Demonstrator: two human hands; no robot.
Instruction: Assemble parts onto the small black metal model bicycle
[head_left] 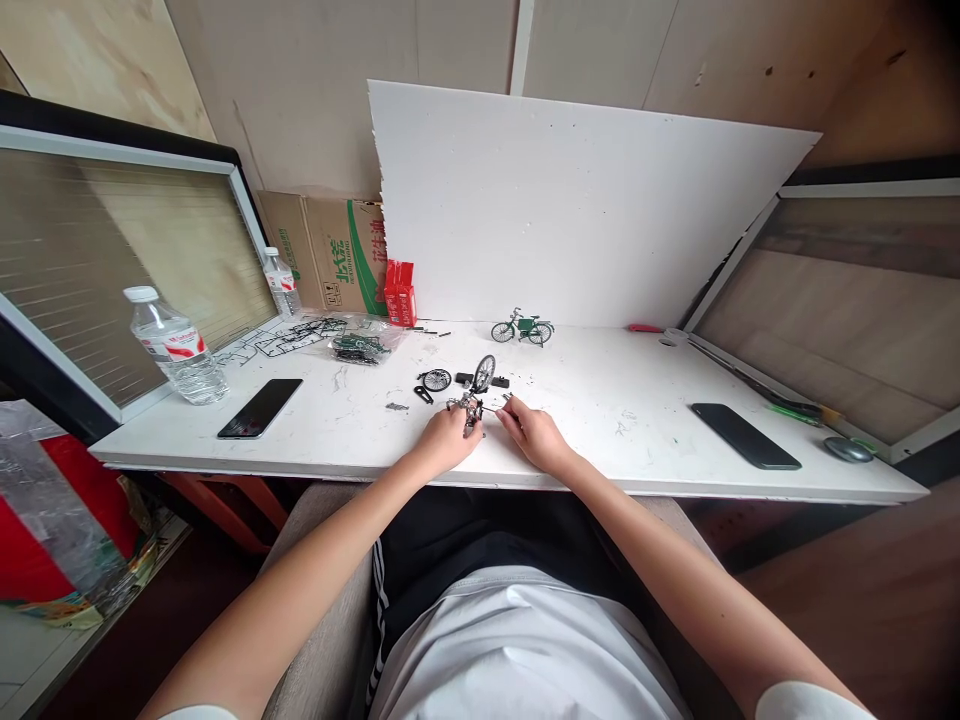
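My left hand (445,438) is closed round a small, partly built model bicycle (472,398) with one black wheel standing up, held on the white table (600,440) near its front edge. My right hand (534,432) pinches a thin metal piece (504,404) right beside that model. A loose black wheel (436,380) and small dark parts (424,395) lie just beyond my left hand. A finished green model bicycle (523,327) stands further back in front of the white board (577,200).
Plastic part frames and a bag of parts (322,338) lie at the back left, by two red boxes (400,292). Two water bottles (176,345) and a black phone (260,407) are on the left. Another phone (745,435), a mouse (847,449) and tools sit right.
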